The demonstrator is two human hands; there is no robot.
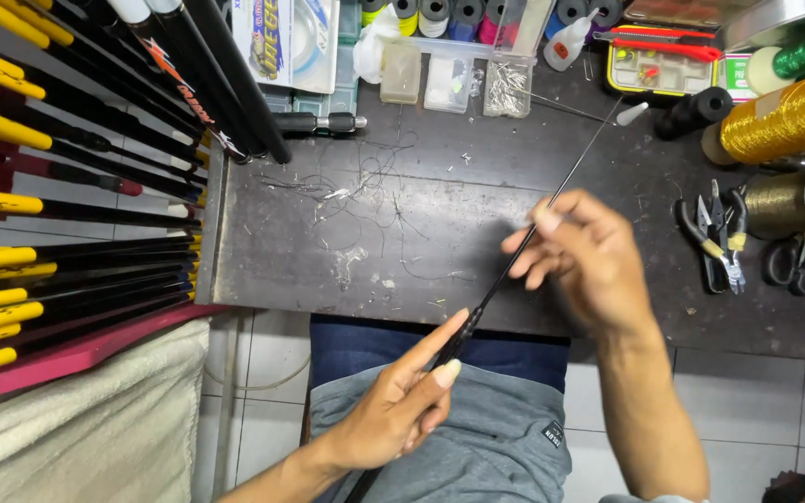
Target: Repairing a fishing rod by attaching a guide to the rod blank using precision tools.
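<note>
We hold a thin black rod in both hands over a dark work surface.

Nearest us, our left hand closes thumb and fingers on the rod's thicker lower end above our lap. The rod's long axis runs diagonally up and to the right, tapering to a fine tip near a clear box of small parts. Our right hand pinches it midway with thumb and fingertips, the other fingers loosely curled. The scratched surface carries stray threads; its near edge lies between the two hands. Pliers and gold thread spools sit right, black-and-yellow rods crowd the left, leaving open room in the middle.
</note>
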